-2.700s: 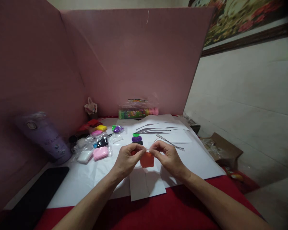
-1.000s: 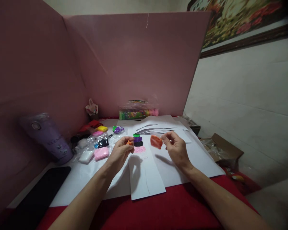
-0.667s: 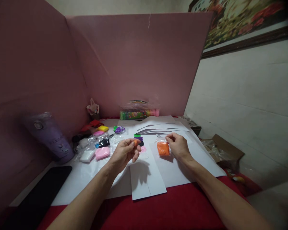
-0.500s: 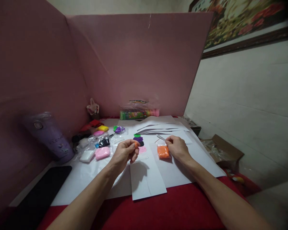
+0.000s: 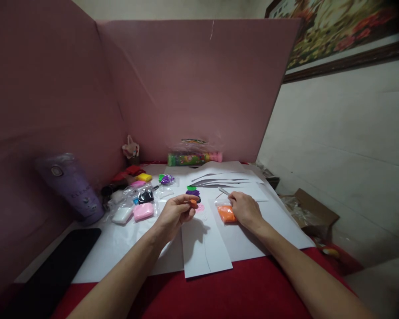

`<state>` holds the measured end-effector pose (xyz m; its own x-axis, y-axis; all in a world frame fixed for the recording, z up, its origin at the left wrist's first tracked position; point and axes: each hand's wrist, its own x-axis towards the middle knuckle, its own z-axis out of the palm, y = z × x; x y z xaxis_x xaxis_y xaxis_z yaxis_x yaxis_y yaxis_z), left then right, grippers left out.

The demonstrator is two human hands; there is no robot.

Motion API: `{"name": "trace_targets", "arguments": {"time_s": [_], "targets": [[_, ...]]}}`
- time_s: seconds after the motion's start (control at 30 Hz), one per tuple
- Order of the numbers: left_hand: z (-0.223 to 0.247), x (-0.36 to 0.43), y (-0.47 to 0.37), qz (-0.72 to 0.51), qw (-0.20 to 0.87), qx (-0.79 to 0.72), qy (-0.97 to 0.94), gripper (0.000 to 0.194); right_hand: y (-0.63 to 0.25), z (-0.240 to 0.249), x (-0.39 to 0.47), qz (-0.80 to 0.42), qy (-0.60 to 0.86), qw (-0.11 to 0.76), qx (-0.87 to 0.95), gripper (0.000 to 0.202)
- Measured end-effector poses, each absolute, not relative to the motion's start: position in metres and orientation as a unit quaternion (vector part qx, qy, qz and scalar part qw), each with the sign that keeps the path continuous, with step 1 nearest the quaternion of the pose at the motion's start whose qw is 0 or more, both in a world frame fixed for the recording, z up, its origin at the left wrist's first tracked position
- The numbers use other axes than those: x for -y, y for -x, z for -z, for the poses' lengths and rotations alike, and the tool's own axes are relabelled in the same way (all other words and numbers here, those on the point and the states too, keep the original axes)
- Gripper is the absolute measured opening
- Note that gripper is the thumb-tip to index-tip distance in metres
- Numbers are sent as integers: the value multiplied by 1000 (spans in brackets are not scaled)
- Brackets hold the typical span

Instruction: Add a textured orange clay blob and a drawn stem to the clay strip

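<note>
Over a white paper strip [image 5: 208,254] bearing finished green, purple, black and pink clay patches [image 5: 193,193], none orange, my left hand [image 5: 174,215] pinches an orange clay lump [image 5: 193,204], while my right hand [image 5: 248,211], grip unclear, meets a silver tool [image 5: 224,191].

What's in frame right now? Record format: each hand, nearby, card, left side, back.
left hand: holds small orange clay piece, above the card
right hand: at one end of a metal tool; grip unclear
nearby: bagged orange clay, beside right hand
card: white; coloured patches (green, purple, black, pink) at far end
left side: purple bottle, wrapped packs
back: pink panel
</note>
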<state>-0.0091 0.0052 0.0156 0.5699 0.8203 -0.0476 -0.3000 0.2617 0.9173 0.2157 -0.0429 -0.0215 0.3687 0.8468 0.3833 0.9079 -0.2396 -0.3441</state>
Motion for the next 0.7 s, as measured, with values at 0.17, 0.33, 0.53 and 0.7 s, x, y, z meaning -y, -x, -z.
{"name": "trace_targets", "arguments": {"time_s": [0.17,0.33,0.53,0.7], "targets": [[-18,-3,8,-376,748,-270,-476,18,-211,19,47,109,775,262,565,23],[-13,-5,8,-390,698,-307,-516,31,-206,14,49,99,768,284,566,22],[-12,-5,7,-392,673,-308,-546,30,-200,11,51,106,718,352,591,22],[-17,-2,6,-395,690,-273,-541,39,-193,10,54,97,658,396,633,20]]}}
